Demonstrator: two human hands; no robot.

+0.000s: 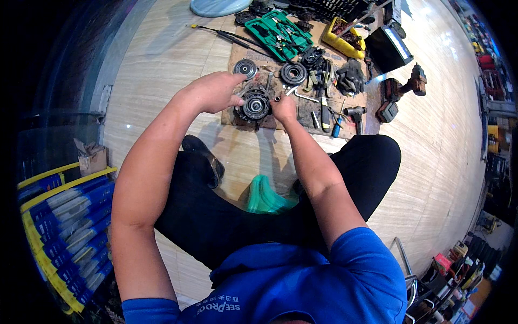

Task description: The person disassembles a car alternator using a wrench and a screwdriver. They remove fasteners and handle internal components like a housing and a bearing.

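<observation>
A greasy, round metal part with a central hub (256,104), like a car air-conditioner compressor seen end-on, stands on the cardboard (302,120) in front of me. My left hand (217,90) is at its left with thumb and index finger spread. The thumb is at the part's edge; whether it touches I cannot tell. Beyond the index finger lies a grooved pulley (245,68). On the right side of the part, my right hand (284,109) has its fingers closed, with a small dark round metal end showing by them. A black ring-shaped pulley (293,73) lies beyond that hand.
Beyond lie a green tool case (278,35), a yellow tray (343,39) and a black box-shaped battery (389,49). To the right are black gloves (350,77), a hammer (355,114), a blue-handled screwdriver (337,128) and a cordless impact driver (415,81). A green stool (264,195) is beneath me.
</observation>
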